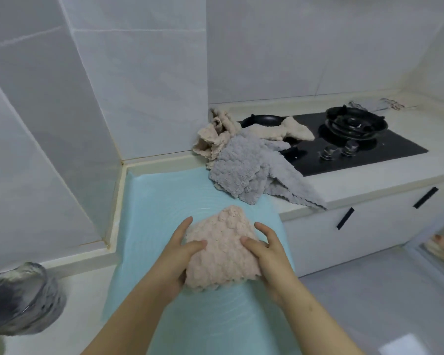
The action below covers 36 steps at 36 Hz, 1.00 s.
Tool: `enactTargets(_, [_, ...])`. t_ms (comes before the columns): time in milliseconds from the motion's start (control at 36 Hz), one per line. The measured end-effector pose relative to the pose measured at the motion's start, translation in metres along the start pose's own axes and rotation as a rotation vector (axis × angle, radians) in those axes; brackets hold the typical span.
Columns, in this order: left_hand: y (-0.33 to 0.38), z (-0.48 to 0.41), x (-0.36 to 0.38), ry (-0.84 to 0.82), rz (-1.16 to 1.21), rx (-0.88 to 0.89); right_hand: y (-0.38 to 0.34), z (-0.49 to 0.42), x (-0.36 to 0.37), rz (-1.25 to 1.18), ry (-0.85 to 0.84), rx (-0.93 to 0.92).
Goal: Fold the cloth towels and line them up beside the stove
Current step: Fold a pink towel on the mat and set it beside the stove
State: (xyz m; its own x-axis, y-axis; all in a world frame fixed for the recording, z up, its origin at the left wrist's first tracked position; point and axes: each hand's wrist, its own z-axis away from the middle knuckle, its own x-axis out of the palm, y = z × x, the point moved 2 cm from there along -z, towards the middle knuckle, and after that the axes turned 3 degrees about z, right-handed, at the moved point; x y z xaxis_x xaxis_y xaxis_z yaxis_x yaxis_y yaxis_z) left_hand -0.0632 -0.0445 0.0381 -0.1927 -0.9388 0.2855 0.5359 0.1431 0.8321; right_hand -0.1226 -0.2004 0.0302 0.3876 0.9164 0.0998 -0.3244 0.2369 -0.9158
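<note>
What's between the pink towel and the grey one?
Head view: only a bare stretch of the blue mat separates the pink towel from the grey towel; the two do not touch.

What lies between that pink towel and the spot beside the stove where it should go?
A grey towel sprawls over the counter left of the stove, onto the blue mat's far corner, and a beige towel behind it drapes over the left burner. The pink towel is on the mat.

Pale counter runs across the middle and right of the frame. Blue mat is laid at centre, pink towel on it. Stove is set in at upper right. Grey towel is heaped across the mat edge and counter, with beige towel bunched behind it.
</note>
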Motion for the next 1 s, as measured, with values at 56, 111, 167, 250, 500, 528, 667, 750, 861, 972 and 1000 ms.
enactTargets(56, [-0.003,-0.005,0.027,-0.033,-0.025,0.002,-0.005,0.004,-0.024,-0.040,0.020,0.020])
enactTargets(111, [-0.008,-0.009,0.058,-0.076,-0.061,-0.016,-0.011,0.008,-0.051,-0.081,0.053,0.028])
enactTargets(167, [-0.014,-0.015,0.091,-0.115,-0.115,-0.019,-0.018,0.010,-0.082,-0.125,0.090,0.032])
enactTargets(250, [-0.023,-0.026,0.147,-0.171,-0.195,0.020,-0.025,0.009,-0.136,-0.170,0.137,0.031])
enactTargets(500, [-0.061,-0.066,0.345,-0.251,-0.246,0.099,-0.067,-0.012,-0.328,-0.178,0.236,-0.012])
enactTargets(528, [-0.065,-0.070,0.366,-0.255,-0.232,0.092,-0.072,-0.015,-0.348,-0.174,0.242,-0.013])
enactTargets(667, [-0.072,-0.090,0.458,-0.268,-0.162,0.065,-0.102,-0.034,-0.432,-0.142,0.279,-0.036])
enactTargets(750, [-0.072,-0.105,0.502,-0.284,-0.129,0.037,-0.115,-0.052,-0.471,-0.136,0.291,-0.034])
enactTargets(861, [-0.071,-0.134,0.555,-0.291,-0.145,0.016,-0.132,-0.082,-0.518,-0.133,0.329,-0.029])
enactTargets(972, [-0.068,-0.177,0.603,-0.315,-0.192,0.017,-0.150,-0.122,-0.562,-0.114,0.361,-0.027])
enactTargets(1000, [-0.066,-0.189,0.616,-0.327,-0.209,0.022,-0.156,-0.133,-0.573,-0.107,0.373,-0.026])
